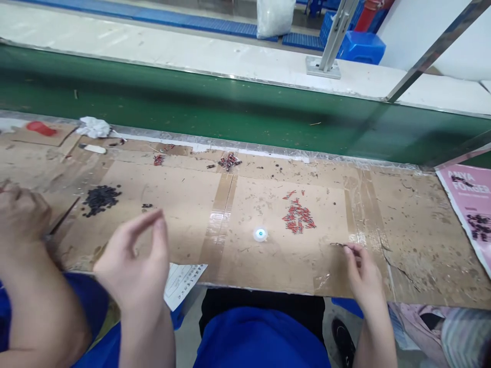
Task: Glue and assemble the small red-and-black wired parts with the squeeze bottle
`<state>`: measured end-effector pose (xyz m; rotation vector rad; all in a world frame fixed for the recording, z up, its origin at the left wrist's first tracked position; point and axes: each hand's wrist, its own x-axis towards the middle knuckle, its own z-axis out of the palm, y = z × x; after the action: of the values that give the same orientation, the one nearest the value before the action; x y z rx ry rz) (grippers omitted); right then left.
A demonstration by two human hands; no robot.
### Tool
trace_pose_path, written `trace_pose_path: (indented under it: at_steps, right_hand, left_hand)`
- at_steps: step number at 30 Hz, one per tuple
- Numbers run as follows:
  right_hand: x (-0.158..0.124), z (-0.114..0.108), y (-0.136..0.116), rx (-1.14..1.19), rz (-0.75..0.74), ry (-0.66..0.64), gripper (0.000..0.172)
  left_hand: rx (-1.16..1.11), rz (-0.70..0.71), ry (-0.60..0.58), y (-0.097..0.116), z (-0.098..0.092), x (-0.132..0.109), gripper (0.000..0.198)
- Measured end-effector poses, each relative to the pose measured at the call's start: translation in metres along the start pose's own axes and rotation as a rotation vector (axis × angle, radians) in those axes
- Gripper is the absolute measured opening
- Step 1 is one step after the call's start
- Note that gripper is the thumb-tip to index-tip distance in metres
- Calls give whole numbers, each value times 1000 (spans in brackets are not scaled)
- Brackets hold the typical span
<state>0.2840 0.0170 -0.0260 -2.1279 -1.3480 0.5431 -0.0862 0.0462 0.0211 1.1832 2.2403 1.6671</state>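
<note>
My left hand [136,258] is raised over the cardboard near its front edge. Thumb and forefinger meet in a pinch; whatever is between them, if anything, is too small to make out. My right hand [362,268] is low over the cardboard at the right, its fingertips closed on a small thin dark piece [339,245]. Between my hands lie a heap of small red parts with dark ends [298,217] and a small round white container [260,234] with a blue centre. A pile of black pieces [100,199] sits beyond my left hand.
A co-worker's hand [23,209] is at the far left beside a dark pointed tool [65,217]. Another red-and-dark heap [230,161] lies farther back. Behind the cardboard [253,266] runs a green belt [199,110]. A pink sheet [466,197] bears dark parts at the right.
</note>
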Motion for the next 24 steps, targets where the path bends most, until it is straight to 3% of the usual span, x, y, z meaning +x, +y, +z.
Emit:
trace_pose_path:
  at_steps: [3,6,9,12,14,18,20,22,24]
  right_hand:
    - [14,-4,26,-199,13,95,42]
    - [16,-3,32,-270,4,104,40]
    - [11,-2,22,-309,33,144,45]
    - [3,1,0,-371,57,270,53]
    - [-3,8,-19,-337,-4,309,55]
    - [-22,42,-63,-10,-278,122,47]
    - [-32,65,-81,108,-392,-48,59]
    - [-39,87,-94,136,-424,-157,78]
    - [-41,105,-101,152,-449,-214,81]
  left_hand:
    - [236,13,-37,-41,11,58,24]
    - [344,-26,-190,-78,19,92,24]
    - [332,-54,-213,-98,17,102,19]
    - [340,-77,-209,-98,12,101,16]
    - [376,-66,-245,-94,9,101,18]
    - [514,-67,-300,-91,8,100,13]
    - [540,-44,-313,-92,10,96,5]
    - [470,55,-327,-89,13,85,16]
    - [326,224,-352,-82,15,67,23]
